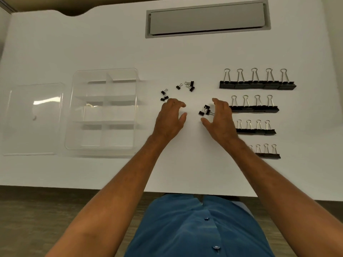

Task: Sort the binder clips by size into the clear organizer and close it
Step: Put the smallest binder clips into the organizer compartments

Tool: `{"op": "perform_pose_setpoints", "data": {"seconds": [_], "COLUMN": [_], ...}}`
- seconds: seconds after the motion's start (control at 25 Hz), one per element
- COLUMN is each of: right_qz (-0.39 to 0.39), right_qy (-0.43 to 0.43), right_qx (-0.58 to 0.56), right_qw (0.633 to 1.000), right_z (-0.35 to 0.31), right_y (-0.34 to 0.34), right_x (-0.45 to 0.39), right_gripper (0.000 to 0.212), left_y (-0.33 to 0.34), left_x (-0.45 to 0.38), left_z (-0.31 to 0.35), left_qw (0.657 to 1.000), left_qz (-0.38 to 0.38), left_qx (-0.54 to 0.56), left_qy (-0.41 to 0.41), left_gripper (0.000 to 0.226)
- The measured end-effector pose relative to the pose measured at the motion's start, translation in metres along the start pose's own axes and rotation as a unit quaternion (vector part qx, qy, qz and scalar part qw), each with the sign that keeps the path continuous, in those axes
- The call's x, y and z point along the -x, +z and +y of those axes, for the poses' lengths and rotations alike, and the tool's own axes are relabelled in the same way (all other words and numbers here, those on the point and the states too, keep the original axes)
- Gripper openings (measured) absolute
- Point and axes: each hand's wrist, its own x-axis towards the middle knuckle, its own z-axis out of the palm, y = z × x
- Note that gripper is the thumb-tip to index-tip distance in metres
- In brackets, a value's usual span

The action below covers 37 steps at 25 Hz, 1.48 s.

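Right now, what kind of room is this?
Probably an office. The white desk has a grey cable hatch built into it, and binder clips are lined up by size beside a clear organizer.

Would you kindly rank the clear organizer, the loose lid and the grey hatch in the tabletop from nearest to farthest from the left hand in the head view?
From the left hand:
1. Clear organizer, just to its left on the table.
2. Grey hatch, beyond it at the table's far edge, slightly right.
3. Loose lid, flat at the far left, past the organizer.
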Motion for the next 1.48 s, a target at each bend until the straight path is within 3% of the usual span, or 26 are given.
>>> {"op": "perform_pose_setpoints", "data": {"seconds": [0.16,0.32,0.44,0.6,0.88,1.16,1.48], "right_qz": [0.036,0.045,0.024,-0.006,0.000,-0.049,-0.119], "right_qy": [-0.022,-0.035,-0.024,0.031,0.042,-0.027,-0.027], "right_qx": [0.078,0.067,0.007,-0.081,-0.081,-0.019,-0.016], "right_qw": [0.996,0.996,0.999,0.996,0.996,0.998,0.992], "right_z": [-0.003,-0.005,-0.003,0.005,0.002,-0.007,-0.022], "right_y": [0.018,0.022,0.020,0.013,0.011,0.021,0.022], "right_x": [-0.007,-0.006,-0.002,0.000,-0.001,0.003,0.022], "right_gripper": [0.060,0.043,0.056,0.075,0.066,0.037,0.034], "left_y": [-0.003,-0.001,0.006,0.016,0.018,0.026,0.015], "left_x": [-0.039,-0.081,-0.108,-0.122,-0.080,-0.009,0.025], "left_z": [-0.001,0.012,0.017,0.015,0.012,0.005,-0.016], "left_qw": [1.000,0.998,0.993,0.988,0.988,0.991,0.987], "left_qz": [-0.012,-0.050,-0.090,-0.107,-0.140,-0.119,-0.109], "left_qx": [0.016,-0.014,-0.060,-0.104,-0.043,0.026,0.103], "left_qy": [0.018,0.033,0.040,0.043,0.047,0.062,0.052], "left_gripper": [0.034,0.041,0.045,0.022,0.027,0.023,0.026]}}
